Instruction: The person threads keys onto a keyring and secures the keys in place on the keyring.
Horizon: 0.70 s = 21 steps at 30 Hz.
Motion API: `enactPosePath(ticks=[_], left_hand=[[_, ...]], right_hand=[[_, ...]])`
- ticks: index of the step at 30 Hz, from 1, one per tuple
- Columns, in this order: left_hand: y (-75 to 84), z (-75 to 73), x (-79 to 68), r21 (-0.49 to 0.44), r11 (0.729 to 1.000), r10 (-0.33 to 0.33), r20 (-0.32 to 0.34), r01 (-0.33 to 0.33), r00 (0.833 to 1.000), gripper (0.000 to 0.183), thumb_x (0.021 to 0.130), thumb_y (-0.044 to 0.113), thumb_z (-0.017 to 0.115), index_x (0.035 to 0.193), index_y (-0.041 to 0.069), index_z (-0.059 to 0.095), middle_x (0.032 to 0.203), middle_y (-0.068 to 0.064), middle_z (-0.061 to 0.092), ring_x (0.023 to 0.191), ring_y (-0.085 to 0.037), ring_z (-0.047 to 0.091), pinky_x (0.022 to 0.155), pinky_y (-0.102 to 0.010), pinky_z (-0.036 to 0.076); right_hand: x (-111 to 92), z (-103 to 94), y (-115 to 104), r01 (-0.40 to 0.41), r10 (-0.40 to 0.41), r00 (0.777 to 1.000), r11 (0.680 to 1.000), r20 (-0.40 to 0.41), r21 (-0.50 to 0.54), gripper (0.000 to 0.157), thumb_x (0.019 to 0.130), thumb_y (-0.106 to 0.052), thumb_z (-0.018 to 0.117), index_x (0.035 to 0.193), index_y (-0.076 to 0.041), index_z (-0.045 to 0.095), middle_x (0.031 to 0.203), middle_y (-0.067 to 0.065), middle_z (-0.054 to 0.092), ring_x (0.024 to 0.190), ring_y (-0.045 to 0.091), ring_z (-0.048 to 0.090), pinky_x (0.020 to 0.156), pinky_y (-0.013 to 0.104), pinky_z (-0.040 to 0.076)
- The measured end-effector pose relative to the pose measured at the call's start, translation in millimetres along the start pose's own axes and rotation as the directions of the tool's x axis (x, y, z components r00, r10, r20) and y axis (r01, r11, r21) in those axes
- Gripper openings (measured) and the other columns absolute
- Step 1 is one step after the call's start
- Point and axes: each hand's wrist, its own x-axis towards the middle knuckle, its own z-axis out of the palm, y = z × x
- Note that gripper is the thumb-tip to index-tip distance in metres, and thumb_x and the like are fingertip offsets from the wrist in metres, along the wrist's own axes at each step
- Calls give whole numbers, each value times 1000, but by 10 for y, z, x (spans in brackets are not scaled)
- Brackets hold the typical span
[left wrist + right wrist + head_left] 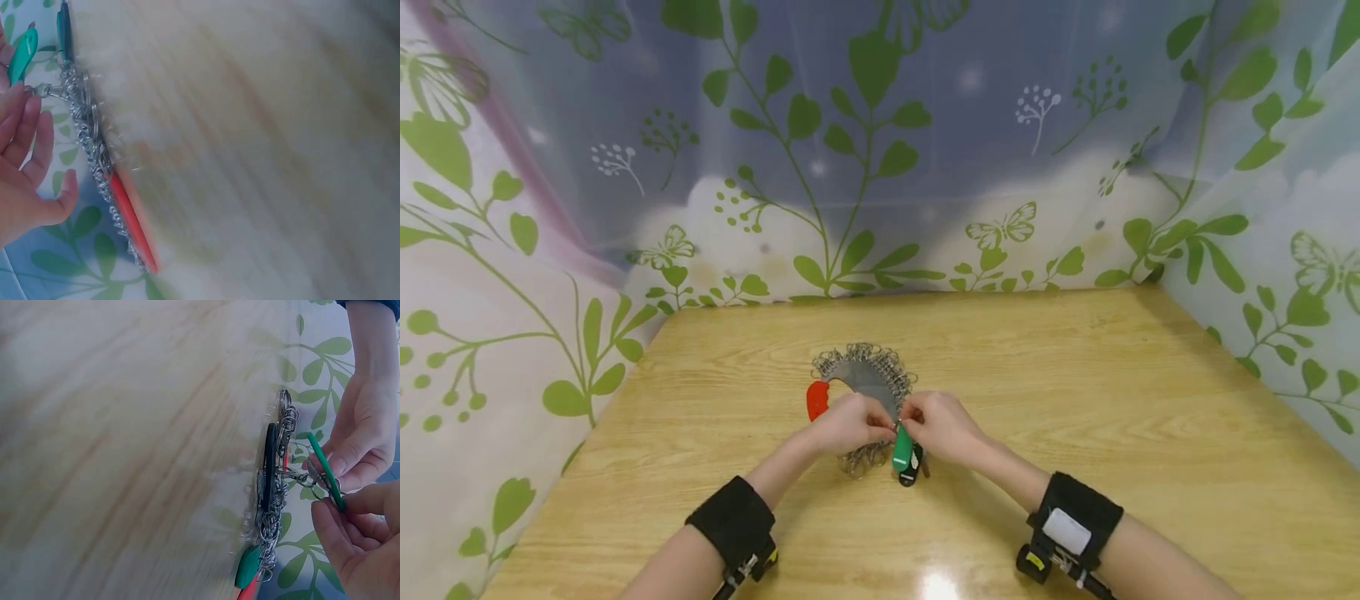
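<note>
Near the middle of the table lies a crescent-shaped grey key holder (868, 377), lined with metal clips and rings and fitted with a red handle (816, 401). My left hand (853, 423) bends over its right end, thumb and fingers at a small metal clasp (304, 478). From the other side my right hand (942, 425) pinches a flat green piece (902, 450) with a rounded end, joined to that clasp by a ring (317, 491). Just below the green piece is a black piece (910, 475) with a white mark. Fingers partly hide the clasp in the head view.
The wooden table (1097, 375) extends around the key holder. Behind it and along both sides hangs a leaf-patterned cloth (820, 150). A black band with a camera sits on the left wrist (733, 521) and another on the right wrist (1078, 521).
</note>
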Motion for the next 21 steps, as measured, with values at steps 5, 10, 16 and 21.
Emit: enactPosePath(ticks=[5, 10, 16, 21], left_hand=[[-39, 49, -19, -21, 1000, -14, -18, 14, 1000, 7, 82, 19, 62, 79, 17, 67, 71, 7, 60, 55, -6, 45, 52, -24, 37], [-26, 52, -29, 22, 999, -38, -45, 39, 998, 8, 82, 18, 61, 77, 16, 67, 66, 6, 60, 49, -7, 41, 48, -23, 33], [28, 36, 7, 21, 999, -41, -80, 42, 996, 9, 82, 20, 61, 75, 19, 67, 64, 7, 58, 48, -9, 42, 45, -23, 30], [-13, 37, 13, -89, 995, -53, -72, 46, 996, 8, 83, 20, 61, 76, 19, 66, 68, 3, 61, 50, -9, 41, 47, -24, 32]], right_hand=[[-48, 27, 25, -11, 11, 1000, 1000, 7, 13, 12, 76, -1, 59, 71, -11, 56, 67, -4, 55, 59, 6, 49, 53, 23, 44], [-68, 51, 13, 24, -24, 1000, 1000, 15, 12, 9, 76, 0, 59, 74, -8, 57, 70, -2, 56, 61, 7, 50, 54, 23, 45], [-35, 38, 2, 36, -36, 999, 999, 10, -12, 7, 78, -2, 59, 76, -9, 59, 72, -2, 56, 63, 7, 51, 55, 24, 45], [-21, 26, 33, 21, -22, 1000, 999, 14, 40, 7, 77, -2, 59, 76, -9, 58, 70, -3, 57, 62, 6, 51, 55, 23, 45]])
